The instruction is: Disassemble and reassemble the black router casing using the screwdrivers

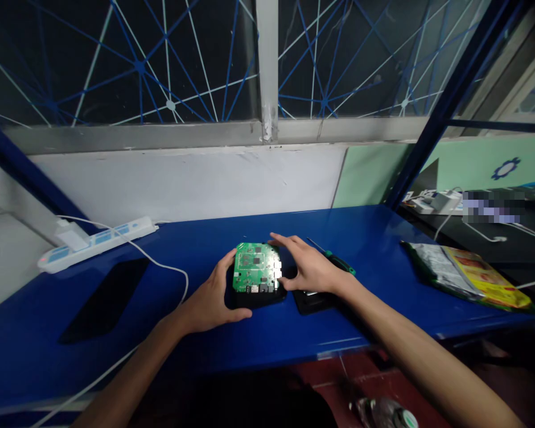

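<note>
A green circuit board [255, 267] with metal ports along its near and right edges lies over a black casing [261, 298] on the blue table. My left hand [209, 297] holds the casing and board from the left, thumb along the near side. Around the board's right edge curves my right hand [307, 264], its thumb at the ports and its forefinger raised near the far corner. Partly under my right wrist is another black part [310, 302]. A screwdriver with a green and black handle [339, 262] lies just beyond that wrist.
On the left are a white power strip [102, 242], its white cable [160, 265] and a flat black object [107, 300]. A yellow and silver packet [468, 276] lies at the right. Blue posts flank the table; a wall and windows stand behind.
</note>
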### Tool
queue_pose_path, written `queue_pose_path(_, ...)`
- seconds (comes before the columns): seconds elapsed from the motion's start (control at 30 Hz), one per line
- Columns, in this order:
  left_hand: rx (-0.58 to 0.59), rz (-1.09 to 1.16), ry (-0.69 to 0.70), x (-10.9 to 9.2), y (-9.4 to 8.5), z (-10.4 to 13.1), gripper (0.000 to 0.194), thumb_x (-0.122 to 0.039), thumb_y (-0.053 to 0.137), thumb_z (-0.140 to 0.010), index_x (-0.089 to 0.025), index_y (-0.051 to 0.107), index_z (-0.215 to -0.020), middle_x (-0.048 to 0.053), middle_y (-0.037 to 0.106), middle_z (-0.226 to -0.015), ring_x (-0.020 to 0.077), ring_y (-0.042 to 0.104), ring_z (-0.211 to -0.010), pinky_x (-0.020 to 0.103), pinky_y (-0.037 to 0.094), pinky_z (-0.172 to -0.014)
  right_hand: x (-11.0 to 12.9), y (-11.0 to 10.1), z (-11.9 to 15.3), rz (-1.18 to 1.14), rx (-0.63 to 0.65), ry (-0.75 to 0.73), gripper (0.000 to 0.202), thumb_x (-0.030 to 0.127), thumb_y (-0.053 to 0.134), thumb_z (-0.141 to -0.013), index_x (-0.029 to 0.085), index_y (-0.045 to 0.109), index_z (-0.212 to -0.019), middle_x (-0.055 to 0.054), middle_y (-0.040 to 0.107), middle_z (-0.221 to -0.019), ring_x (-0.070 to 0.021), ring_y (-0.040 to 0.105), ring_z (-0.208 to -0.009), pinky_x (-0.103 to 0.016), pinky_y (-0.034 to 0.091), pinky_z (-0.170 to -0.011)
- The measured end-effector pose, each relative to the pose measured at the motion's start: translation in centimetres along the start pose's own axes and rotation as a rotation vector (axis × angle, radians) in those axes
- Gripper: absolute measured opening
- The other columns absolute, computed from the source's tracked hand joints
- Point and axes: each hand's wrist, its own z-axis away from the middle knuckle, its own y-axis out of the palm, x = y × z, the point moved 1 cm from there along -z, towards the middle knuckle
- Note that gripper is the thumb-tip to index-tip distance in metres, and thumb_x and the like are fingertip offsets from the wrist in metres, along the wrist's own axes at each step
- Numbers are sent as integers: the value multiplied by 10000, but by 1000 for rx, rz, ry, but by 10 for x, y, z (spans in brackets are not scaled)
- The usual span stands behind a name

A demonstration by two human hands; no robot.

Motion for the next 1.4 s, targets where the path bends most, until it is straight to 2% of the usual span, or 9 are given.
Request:
queue_pose_path(0.23, -3, 18, 37, 9, 1, -9, 1226, -475, 811, -698, -304, -36, -1568, 223, 277, -1561, 481, 354, -1415, 693, 391, -1067, -4, -3, 3, 34, 24, 17, 998, 223, 671, -691, 251, 205, -1573, -89, 553, -1448, -340, 500, -1283, -526, 489, -1038)
queue_pose_path(0.43, 24, -25, -35, 4, 2, -8, 1245, -528, 809, -682, -268, -18, -1575, 218, 259, -1568, 462, 328, -1430, 661, 370, -1099, -1, 0, 3, -3, 78, 8, 991, 230, 669, -695, 208, 214, -1574, -115, 560, -1434, -319, 505, -1271, -493, 493, -1039)
queue_pose_path(0.6, 44, -89, -28, 1, 1, -10, 1152, -546, 804, -665, -245, 140, -1557, 193, 281, -1567, 465, 255, -1453, 672, 315, -1128, -2, 2, 4, -11, 100, 11, 944, 239, 658, -725, 198, 233, -1567, -123, 568, -1429, -316, 499, -1294, -515, 473, -1059)
queue_pose_path(0.77, 16, -54, 4, 4, 1, -12, 1084, -526, 829, -630, -250, 248, -1503, 173, 377, -1484, 443, 341, -1403, 667, 327, -1124, -3, 1, 4, 12, 122, 20, 834, 296, 647, -792, 195, 301, -1543, -137, 549, -1457, -339, 510, -1322, -579, 424, -1102)
queue_pose_path(0.97, 19, 34, -28, 6, 1, -12, 1095, -529, 854, -591, -272, 255, -1470, 151, 403, -1415, 425, 413, -1354, 642, 387, -1093, -3, 5, 4, 26, 105, 26, 768, 327, 642, -832, 204, 346, -1529, -130, 537, -1481, -339, 509, -1342, -603, 403, -1124)
queue_pose_path(1.13, 6, 55, -3, 7, 1, -12, 1044, -537, 845, -575, -262, 306, -1425, 128, 440, -1353, 417, 444, -1326, 638, 386, -1093, -8, 12, 5, 21, 109, 17, 764, 358, 656, -845, 226, 349, -1532, -123, 551, -1470, -337, 511, -1349, -589, 431, -1107)
queue_pose_path(1.33, 32, 22, -39, 4, 0, -12, 1103, -569, 864, -570, -272, 294, -1466, 143, 399, -1436, 414, 408, -1352, 619, 387, -1098, -9, 13, 4, 28, 146, 49, 735, 369, 640, -874, 217, 346, -1530, -125, 563, -1460, -323, 538, -1334, -555, 467, -1084)
queue_pose_path(1.4, 42, 11, -14, 2, -1, -11, 996, -593, 852, -595, -291, 389, -1423, 128, 401, -1461, 414, 388, -1367, 627, 383, -1096, -10, 13, 4, 12, 146, 53, 728, 371, 635, -882, 218, 344, -1532, -129, 577, -1447, -314, 554, -1323, -541, 480, -1074)
